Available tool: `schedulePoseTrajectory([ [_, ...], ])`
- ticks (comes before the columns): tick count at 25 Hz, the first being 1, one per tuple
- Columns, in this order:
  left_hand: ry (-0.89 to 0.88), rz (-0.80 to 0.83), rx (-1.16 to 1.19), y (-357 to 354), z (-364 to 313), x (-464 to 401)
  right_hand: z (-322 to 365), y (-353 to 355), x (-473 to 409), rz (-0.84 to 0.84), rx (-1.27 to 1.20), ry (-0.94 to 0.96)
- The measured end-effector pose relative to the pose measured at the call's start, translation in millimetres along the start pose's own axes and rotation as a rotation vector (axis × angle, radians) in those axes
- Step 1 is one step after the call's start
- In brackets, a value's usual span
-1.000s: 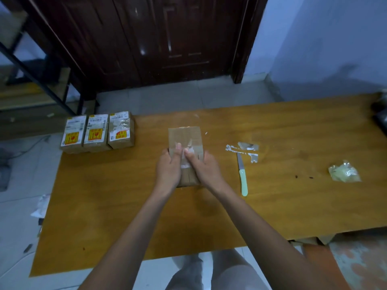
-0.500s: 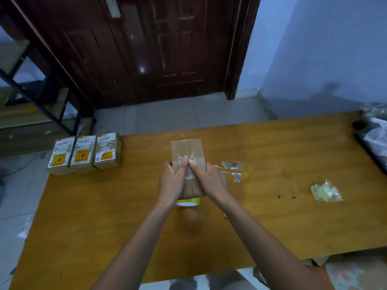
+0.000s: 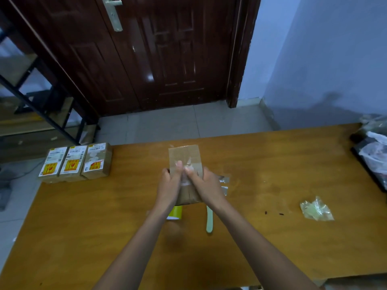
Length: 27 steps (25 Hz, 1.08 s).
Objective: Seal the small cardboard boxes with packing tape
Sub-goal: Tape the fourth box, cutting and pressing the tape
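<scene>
As both hands sit on the box mid-table, notes by view (only one view, head cam):

Head view / box: small cardboard box (image 3: 184, 155) lifted off the table (image 3: 83, 227), tilted up toward cam; held between both hands, approx centre of tabletop.
Head view / L hand: left hand (image 3: 168, 186) wraps box's left side, thumb pressed on top face next to the tape.
Head view / R hand: right hand (image 3: 206, 185) curled round box's right side, thumb tip on the clear tape strip (image 3: 186, 181) running down the top face.
Head view / tape roll: yellow-cored tape roll (image 3: 175, 212) visible under the box, near edge; on table or hanging from strip, can't tell.
Head view / cutter: pale green knife handle (image 3: 209, 221) just right of roll, partly behind R wrist.
Head view / done pile: three labelled boxes (image 3: 75, 163) in a row at far-left table corner, touching each other.
Head view / scrap: tape scraps (image 3: 224, 183) just behind R hand; crumpled plastic wrap (image 3: 316, 209) well apart to the right.
Change vs 1 s ago: box was flat on table, roll hidden; now raised and roll exposed. Thumbs same spot.
Meaning: prob. smoothing the seam strip before the cut; this box nearly sealed, cut not yet done.
</scene>
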<state>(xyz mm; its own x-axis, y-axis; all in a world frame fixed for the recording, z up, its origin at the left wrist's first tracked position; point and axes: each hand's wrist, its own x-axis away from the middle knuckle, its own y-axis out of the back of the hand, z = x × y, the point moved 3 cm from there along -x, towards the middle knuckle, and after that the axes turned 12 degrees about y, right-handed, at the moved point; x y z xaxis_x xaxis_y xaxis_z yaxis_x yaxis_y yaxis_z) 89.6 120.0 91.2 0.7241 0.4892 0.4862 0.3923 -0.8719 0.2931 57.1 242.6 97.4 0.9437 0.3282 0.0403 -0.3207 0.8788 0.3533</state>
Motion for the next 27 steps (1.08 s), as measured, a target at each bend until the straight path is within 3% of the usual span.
schedulePoseTrajectory([
  [9,-0.052,-0.029,-0.045,-4.4,1.7,-6.4,-16.1,-3.1,-12.5,0.044,0.057,-0.022],
  [16,0.373,0.265,0.331,10.5,17.4,-32.8,-16.7,-16.4,-28.0,0.067,-0.202,-0.183],
  [20,0.306,0.411,0.421,30.7,18.2,-49.5,-15.4,-29.1,-35.7,0.013,-0.318,-0.248],
  [27,0.290,0.482,0.395,66.0,19.4,-76.8,-10.8,-64.8,-51.6,-0.102,-0.334,-0.266],
])
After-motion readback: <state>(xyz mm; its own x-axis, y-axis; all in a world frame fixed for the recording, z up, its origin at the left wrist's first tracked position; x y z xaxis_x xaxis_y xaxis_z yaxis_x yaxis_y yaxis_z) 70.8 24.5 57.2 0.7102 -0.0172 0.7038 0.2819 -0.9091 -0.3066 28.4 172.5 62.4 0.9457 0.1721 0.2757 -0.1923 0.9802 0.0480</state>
